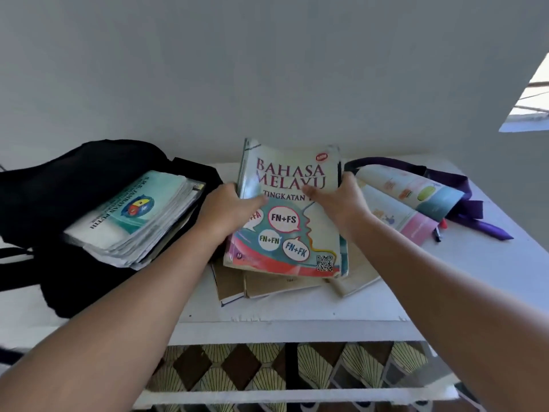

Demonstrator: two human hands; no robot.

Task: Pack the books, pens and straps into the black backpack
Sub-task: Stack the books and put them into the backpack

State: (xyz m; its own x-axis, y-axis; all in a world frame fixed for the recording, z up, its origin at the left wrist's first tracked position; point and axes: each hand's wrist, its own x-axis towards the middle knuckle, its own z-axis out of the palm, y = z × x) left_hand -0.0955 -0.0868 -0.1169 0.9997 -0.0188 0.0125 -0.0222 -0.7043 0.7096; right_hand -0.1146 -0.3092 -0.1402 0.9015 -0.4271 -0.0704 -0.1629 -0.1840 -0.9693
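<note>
Right now your left hand (228, 212) and right hand (341, 200) are clamped on the two long edges of the thick paperback textbook with the red "Bahasa Melayu" title and speech-bubble cover (289, 215), thumbs across the front and fingers behind. Holding it by both sides makes sense: the book looks heavy and floppy, and a two-sided hold keeps it from sagging as it tilts up off the pile.

Beneath it lie the brown-covered exercise books (261, 285), fanned out near the front edge of the white table (297, 313), likely the next things to go.

To the right, an open pastel-paged workbook (410, 203) rests over the purple fabric straps (475, 215), with a pen or two (439, 231) peeking out at its near edge; how many you cannot tell.

To the left, the black fabric backpack (74, 173) lies on its side with its mouth facing the pile, so books slide in flat. A stack of thin teal-and-white school booklets (133, 218) already sits in that opening, about half inside.
</note>
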